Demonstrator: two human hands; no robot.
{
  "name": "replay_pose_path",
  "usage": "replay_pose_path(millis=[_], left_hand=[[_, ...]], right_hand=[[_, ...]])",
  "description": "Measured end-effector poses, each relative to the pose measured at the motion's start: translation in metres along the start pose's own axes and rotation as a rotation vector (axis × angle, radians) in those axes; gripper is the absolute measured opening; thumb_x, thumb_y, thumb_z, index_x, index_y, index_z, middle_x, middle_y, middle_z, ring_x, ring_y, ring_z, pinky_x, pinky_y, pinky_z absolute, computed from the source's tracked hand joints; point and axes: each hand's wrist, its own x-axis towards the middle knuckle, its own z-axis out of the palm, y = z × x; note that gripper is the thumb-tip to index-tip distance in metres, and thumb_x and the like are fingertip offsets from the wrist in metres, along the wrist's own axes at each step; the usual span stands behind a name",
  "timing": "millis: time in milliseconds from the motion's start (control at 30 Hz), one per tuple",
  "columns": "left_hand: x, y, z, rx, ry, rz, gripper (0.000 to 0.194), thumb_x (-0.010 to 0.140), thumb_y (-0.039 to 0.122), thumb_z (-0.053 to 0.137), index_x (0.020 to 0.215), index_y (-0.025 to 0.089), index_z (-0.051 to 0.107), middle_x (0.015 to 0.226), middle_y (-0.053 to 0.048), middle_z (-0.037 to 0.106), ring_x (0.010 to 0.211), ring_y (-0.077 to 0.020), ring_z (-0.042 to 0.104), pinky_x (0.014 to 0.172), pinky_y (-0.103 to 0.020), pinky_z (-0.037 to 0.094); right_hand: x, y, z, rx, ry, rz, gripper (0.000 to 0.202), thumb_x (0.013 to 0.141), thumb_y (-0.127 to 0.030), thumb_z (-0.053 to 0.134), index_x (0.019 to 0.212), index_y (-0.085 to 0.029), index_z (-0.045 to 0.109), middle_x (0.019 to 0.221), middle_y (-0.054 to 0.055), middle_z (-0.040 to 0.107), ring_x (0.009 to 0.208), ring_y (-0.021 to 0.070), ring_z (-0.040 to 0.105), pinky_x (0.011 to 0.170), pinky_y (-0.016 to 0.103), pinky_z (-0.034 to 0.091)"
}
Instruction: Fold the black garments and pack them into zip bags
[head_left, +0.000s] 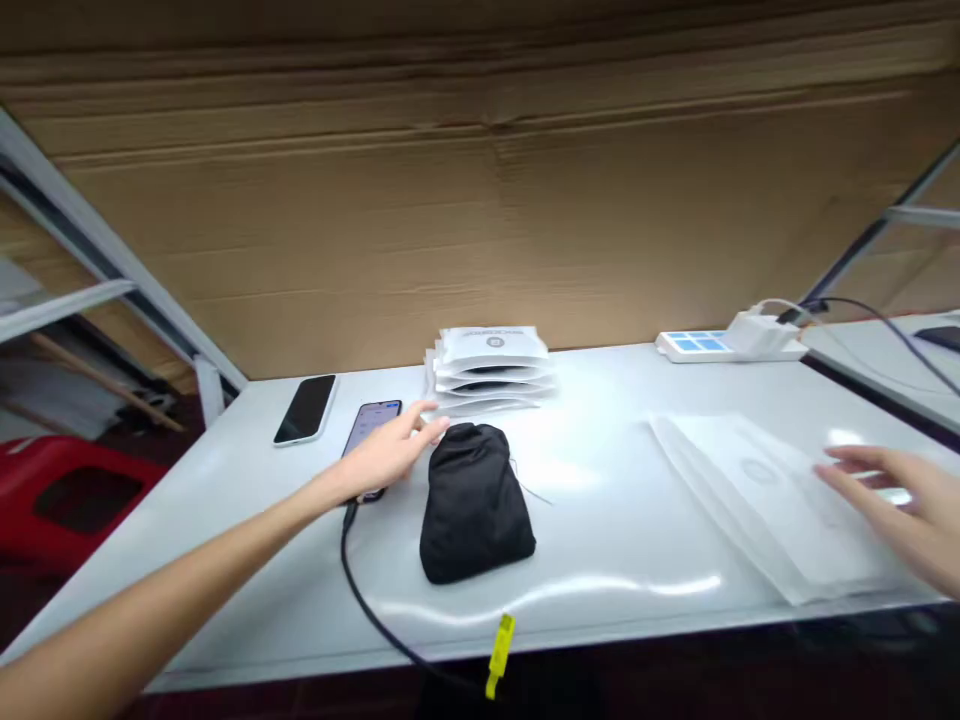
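A black fabric drawstring pouch (477, 505) lies on the white table, its gathered neck toward the back and a thin cord out to its right. My left hand (394, 447) reaches over a phone (373, 420) with a lit screen, thumb and fingertips apart beside the pouch's neck; whether they touch it I cannot tell. On the right, several frosted plastic bags (750, 490) with a round logo lie flat and overlapping. Over their right side is my right hand (892, 500), fingers slightly bent and apart, nothing visible between them.
At the back stands a stack of filled white bags (491, 360). A second phone (306, 409) with a dark screen lies at left. Back right holds a power strip (682, 346) with chargers and cables. A black cable (367, 605) with a yellow tag (501, 650) crosses the front edge.
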Motion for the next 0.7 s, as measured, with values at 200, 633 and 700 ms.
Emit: replay_pose_path(millis=[200, 633, 700], left_hand=[[-0.034, -0.019, 0.017, 0.855, 0.147, 0.741, 0.05, 0.096, 0.04, 0.042, 0.143, 0.021, 0.042, 0.151, -0.01, 0.04, 0.138, -0.031, 0.038, 0.112, -0.05, 0.032], [-0.047, -0.007, 0.032, 0.618, -0.116, 0.597, 0.039, 0.097, 0.036, 0.045, 0.132, 0.023, 0.055, 0.133, -0.005, 0.061, 0.121, -0.0201, 0.057, 0.103, -0.033, 0.047], [-0.049, -0.003, 0.024, 0.541, -0.187, 0.591, 0.032, 0.097, 0.034, 0.044, 0.125, 0.025, 0.059, 0.119, -0.001, 0.068, 0.101, -0.0159, 0.066, 0.086, -0.026, 0.054]], right_hand=[[-0.059, -0.075, 0.047, 0.016, -0.063, -0.259, 0.033, 0.083, -0.051, 0.05, 0.098, -0.025, 0.064, 0.102, 0.012, 0.068, 0.098, 0.0323, 0.062, 0.08, 0.052, 0.051], [-0.094, -0.145, 0.136, -0.054, -0.647, -0.758, 0.037, 0.082, -0.009, 0.053, 0.112, -0.026, 0.066, 0.127, 0.005, 0.064, 0.128, 0.0265, 0.048, 0.105, 0.049, 0.038], [-0.079, -0.133, 0.132, -0.102, -0.551, -0.731, 0.044, 0.081, -0.003, 0.046, 0.112, -0.025, 0.067, 0.13, 0.007, 0.063, 0.132, 0.0296, 0.044, 0.105, 0.055, 0.036]])
